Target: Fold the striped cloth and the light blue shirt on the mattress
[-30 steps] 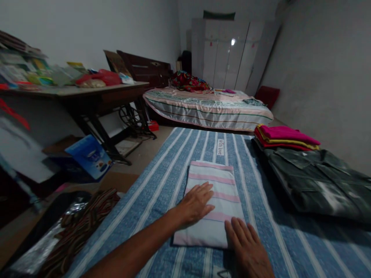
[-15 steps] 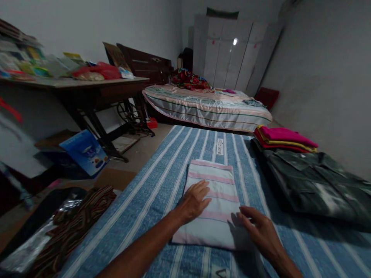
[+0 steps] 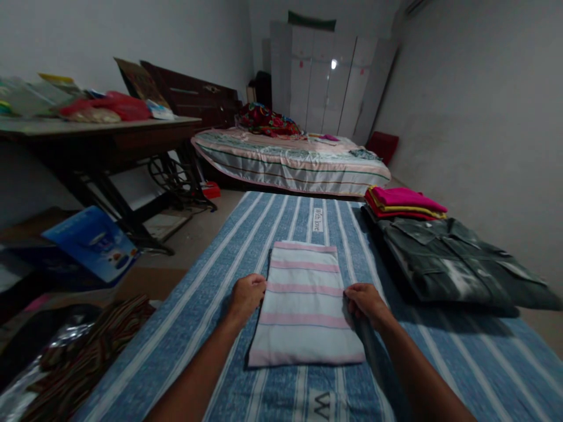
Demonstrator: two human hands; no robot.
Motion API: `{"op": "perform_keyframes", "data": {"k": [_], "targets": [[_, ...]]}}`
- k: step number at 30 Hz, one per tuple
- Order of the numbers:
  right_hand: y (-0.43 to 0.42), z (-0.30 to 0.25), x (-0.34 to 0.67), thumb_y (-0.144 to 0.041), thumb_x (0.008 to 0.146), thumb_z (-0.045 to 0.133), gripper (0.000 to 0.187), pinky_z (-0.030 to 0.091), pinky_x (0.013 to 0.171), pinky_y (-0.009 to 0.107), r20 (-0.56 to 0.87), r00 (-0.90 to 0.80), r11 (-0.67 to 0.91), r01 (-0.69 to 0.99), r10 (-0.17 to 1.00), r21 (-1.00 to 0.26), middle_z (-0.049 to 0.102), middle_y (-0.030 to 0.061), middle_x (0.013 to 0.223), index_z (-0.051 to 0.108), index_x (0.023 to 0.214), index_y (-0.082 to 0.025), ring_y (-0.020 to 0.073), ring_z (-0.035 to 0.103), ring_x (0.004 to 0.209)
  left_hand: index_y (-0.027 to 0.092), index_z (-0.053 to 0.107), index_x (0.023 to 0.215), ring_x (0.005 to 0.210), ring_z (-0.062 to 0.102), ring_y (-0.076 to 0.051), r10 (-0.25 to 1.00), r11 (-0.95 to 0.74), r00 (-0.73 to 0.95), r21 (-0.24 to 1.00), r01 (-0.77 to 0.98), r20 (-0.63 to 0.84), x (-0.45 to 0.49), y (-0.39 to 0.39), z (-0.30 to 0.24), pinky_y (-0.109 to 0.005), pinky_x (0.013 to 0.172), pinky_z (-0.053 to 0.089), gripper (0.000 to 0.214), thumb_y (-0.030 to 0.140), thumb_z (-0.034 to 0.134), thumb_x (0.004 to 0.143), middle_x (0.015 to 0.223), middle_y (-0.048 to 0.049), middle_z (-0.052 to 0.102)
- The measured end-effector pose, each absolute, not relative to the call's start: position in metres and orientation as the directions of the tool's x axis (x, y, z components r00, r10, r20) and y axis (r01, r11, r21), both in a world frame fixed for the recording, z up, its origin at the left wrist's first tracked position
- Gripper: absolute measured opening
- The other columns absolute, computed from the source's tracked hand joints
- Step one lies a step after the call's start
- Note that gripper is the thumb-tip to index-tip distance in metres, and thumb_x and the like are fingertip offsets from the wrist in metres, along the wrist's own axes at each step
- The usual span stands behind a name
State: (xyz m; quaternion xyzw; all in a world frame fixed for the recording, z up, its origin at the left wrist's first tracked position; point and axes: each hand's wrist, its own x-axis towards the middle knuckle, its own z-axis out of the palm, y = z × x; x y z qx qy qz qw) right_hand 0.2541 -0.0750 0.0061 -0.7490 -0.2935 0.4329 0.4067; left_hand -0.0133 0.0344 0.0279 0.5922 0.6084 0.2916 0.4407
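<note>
A folded white cloth with pink stripes lies on a blue and white striped bedsheet in front of me. My left hand grips its left edge with curled fingers. At the cloth's right edge my right hand does the same, fingers closed on the fabric. Both hands sit about halfway along the cloth's length.
A folded dark green shirt and a stack of pink, yellow and red cloths lie to the right. Another bed stands beyond, a white wardrobe behind it. A cluttered table, blue box and striped fabric are left.
Both hands went from lying flat on top of the cloth to gripping its left and right edges. The camera view shifted slightly right.
</note>
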Motion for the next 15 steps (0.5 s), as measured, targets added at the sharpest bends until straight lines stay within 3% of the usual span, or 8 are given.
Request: {"op": "perform_keyframes", "data": {"k": [5,15], "targets": [[-0.068,0.009,0.255,-0.018,0.076,0.050,0.013,0.017,0.028,0.015,-0.456,0.451,-0.540,0.070,0.767,-0.839,0.051,-0.0024,0.037,0.055,0.064,-0.016,0.0069,0.034,0.024,0.014,0.057,0.070,0.041,0.046,-0.009,0.928,0.256,0.167,0.894,0.367,-0.334,-0.013,0.038,0.033,-0.017,0.038,0.029,0.015,0.027,0.055,0.062,0.048,0.0036,0.052],[-0.062,0.012,0.257,-0.020,0.081,0.049,0.020,0.017,0.028,0.016,-0.538,0.430,-0.592,-0.010,0.725,-0.806,0.049,-0.0029,0.036,0.051,0.062,-0.017,0.0073,0.036,0.024,0.014,0.055,0.065,0.039,0.046,-0.008,0.863,0.367,0.226,0.869,0.333,-0.451,-0.019,0.049,0.031,-0.016,0.036,0.024,0.020,0.032,0.059,0.059,0.050,0.0007,0.056]]}}
